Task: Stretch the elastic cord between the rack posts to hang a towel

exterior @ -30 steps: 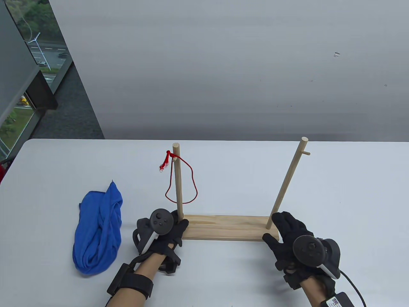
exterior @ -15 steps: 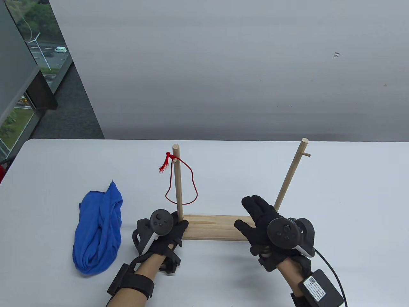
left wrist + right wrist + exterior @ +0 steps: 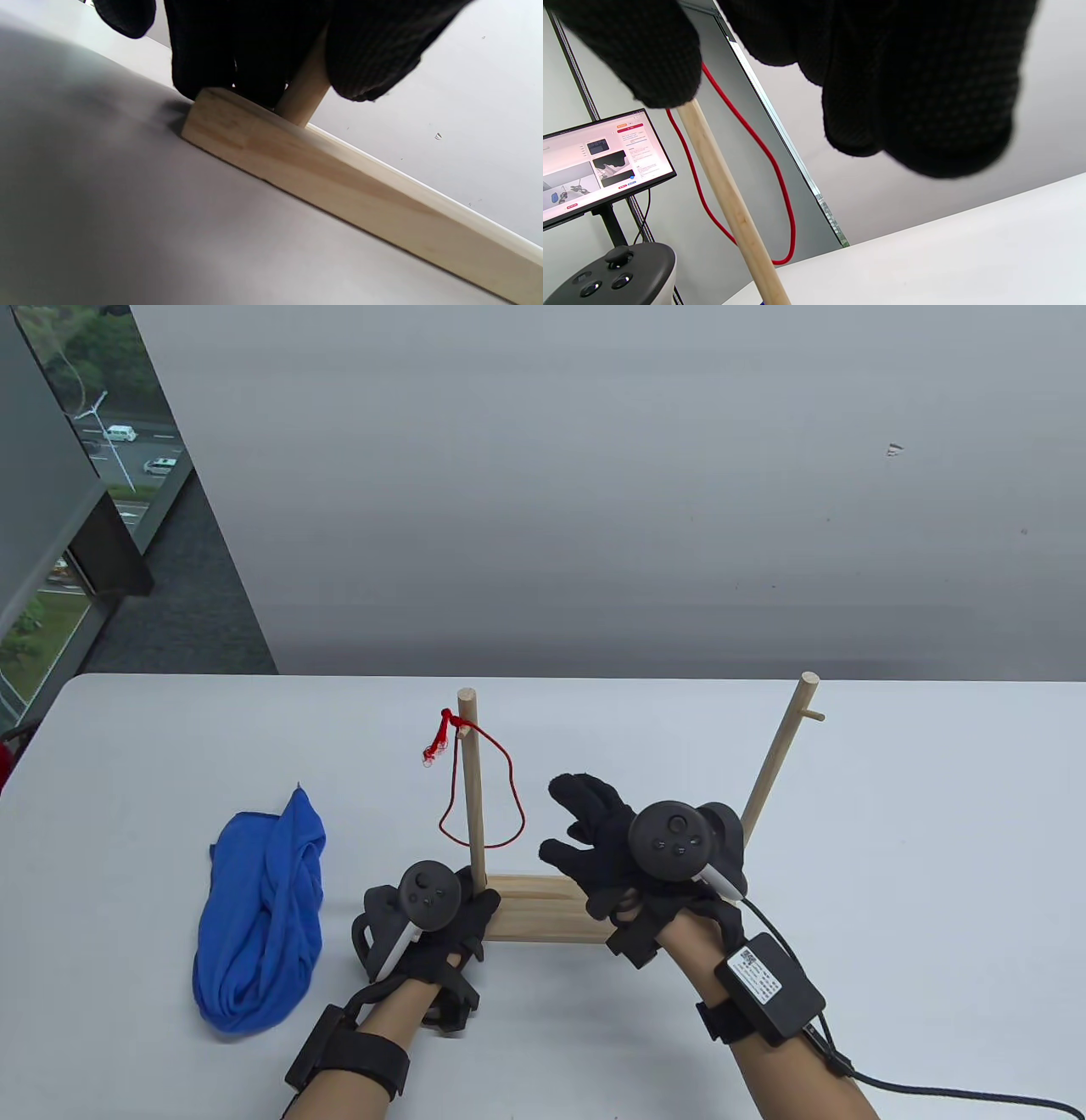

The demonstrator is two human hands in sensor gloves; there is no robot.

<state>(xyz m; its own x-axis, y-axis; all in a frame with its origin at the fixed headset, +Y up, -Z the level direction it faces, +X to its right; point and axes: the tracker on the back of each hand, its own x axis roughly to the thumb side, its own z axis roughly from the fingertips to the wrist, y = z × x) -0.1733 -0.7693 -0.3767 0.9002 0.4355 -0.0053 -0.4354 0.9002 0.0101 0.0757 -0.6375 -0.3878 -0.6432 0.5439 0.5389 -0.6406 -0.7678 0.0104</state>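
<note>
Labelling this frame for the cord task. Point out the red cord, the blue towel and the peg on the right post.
red cord (image 3: 517, 806): table view, right side of the hanging loop.
blue towel (image 3: 259, 916): table view, middle of the crumpled bundle.
peg (image 3: 814, 716): table view, its short shaft near the post top.
</note>
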